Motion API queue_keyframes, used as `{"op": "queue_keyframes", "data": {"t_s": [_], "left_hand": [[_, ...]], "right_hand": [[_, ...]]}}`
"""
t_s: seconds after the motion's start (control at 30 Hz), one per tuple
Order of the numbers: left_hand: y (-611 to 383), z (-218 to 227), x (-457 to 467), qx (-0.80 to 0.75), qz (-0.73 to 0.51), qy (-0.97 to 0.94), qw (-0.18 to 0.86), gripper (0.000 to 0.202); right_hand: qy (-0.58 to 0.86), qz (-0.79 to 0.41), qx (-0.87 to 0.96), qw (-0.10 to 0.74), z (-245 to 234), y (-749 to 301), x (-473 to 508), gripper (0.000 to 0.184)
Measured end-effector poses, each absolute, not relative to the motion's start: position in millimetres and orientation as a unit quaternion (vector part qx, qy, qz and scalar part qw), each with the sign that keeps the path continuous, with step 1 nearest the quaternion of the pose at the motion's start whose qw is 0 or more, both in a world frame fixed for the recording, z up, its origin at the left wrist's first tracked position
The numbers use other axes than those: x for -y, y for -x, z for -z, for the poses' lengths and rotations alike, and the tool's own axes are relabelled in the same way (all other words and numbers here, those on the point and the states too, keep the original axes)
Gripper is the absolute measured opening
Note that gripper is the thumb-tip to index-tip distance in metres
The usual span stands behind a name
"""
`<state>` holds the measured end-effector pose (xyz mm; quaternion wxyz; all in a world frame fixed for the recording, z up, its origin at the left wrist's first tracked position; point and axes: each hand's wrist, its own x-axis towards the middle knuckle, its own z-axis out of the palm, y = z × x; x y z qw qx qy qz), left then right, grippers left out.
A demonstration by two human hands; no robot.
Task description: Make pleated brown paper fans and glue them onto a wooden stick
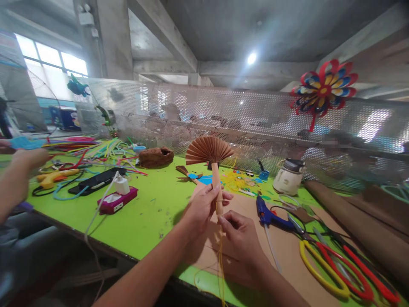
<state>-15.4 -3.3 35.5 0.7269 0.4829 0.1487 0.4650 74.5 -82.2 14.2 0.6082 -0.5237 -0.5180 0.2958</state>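
A brown pleated paper fan (209, 150) stands upright in front of me, spread above a tan handle (216, 174). My left hand (204, 209) is closed around the lower part of that handle. Thin yellow string (220, 260) runs along the bottom of the handle and hangs in long strands past the table edge. At the handle's lower end, the thumb and forefinger of my right hand (241, 234) are pinched together on the string; how much of the handle they also touch is hidden. Beneath both hands lies brown paper (236, 260).
To the right lie a blue glue gun (271, 216), yellow-handled scissors (322, 273) and a whitish jar (289, 177). A magenta power strip (118, 200) and black phone (97, 181) sit left. Another person's hand (24, 170) reaches in at far left. Behind stands a perforated metal screen (255, 115).
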Motion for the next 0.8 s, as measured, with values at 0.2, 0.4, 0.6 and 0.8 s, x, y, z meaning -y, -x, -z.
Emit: {"op": "queue_keyframes", "data": {"t_s": [0.2, 0.4, 0.6, 0.8], "left_hand": [[19, -54, -4, -0.179, -0.471, -0.483, 0.716, 0.015], [19, -57, -10, -0.165, -0.480, -0.482, 0.714, 0.013], [16, -48, -11, -0.140, -0.480, -0.467, 0.730, 0.011], [18, -50, -12, -0.137, -0.483, -0.455, 0.735, 0.010]], "right_hand": [[0.538, -0.303, 0.550, 0.562, -1, -71, 87, 0.026], [0.546, -0.295, 0.576, 0.532, 2, -70, 88, 0.030], [0.549, -0.354, 0.570, 0.499, 9, -67, 87, 0.029], [0.553, -0.335, 0.682, 0.341, -14, -74, 104, 0.026]]}}
